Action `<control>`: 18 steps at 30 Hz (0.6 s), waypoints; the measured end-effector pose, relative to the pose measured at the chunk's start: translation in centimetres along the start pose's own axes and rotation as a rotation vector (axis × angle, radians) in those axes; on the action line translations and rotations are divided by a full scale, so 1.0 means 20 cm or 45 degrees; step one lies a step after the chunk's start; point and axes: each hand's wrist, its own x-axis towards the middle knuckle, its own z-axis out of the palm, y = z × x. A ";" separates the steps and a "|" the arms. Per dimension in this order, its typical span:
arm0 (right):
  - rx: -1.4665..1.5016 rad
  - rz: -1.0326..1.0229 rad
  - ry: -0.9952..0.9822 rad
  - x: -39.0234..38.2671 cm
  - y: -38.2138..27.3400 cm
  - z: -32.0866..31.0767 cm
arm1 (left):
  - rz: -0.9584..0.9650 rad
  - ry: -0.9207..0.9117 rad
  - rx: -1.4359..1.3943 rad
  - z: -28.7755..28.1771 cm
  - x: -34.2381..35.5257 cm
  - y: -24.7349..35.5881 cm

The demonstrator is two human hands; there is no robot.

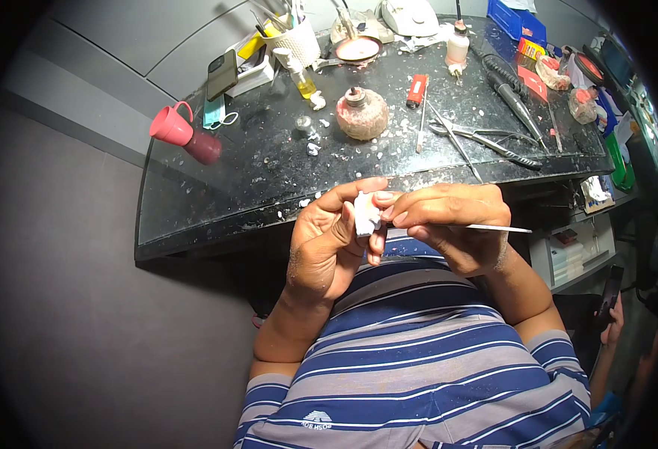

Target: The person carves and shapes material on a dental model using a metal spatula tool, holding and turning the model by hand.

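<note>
White piece (366,217), on near side of round jar (363,117), held upright in left hand (318,243); right hand (458,221), close on its right, grips thin tool (515,230) lying left-right, tip contact unclear.

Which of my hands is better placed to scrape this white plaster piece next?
Probably your right hand: it grips a slim tool close to the white plaster piece, which your left hand is holding.
</note>
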 end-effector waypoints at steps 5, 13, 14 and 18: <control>-0.080 -0.008 0.039 0.02 0.02 -0.02 | 0.018 -0.014 0.095 0.00 0.00 0.00; -0.019 0.037 0.002 0.01 0.01 -0.02 | 0.049 0.012 0.145 -0.01 0.00 0.00; -0.076 0.052 0.015 0.02 0.01 -0.02 | 0.060 0.001 0.154 -0.01 0.00 0.00; -0.046 0.060 -0.032 0.01 0.00 -0.02 | 0.061 -0.010 0.190 -0.02 0.01 0.00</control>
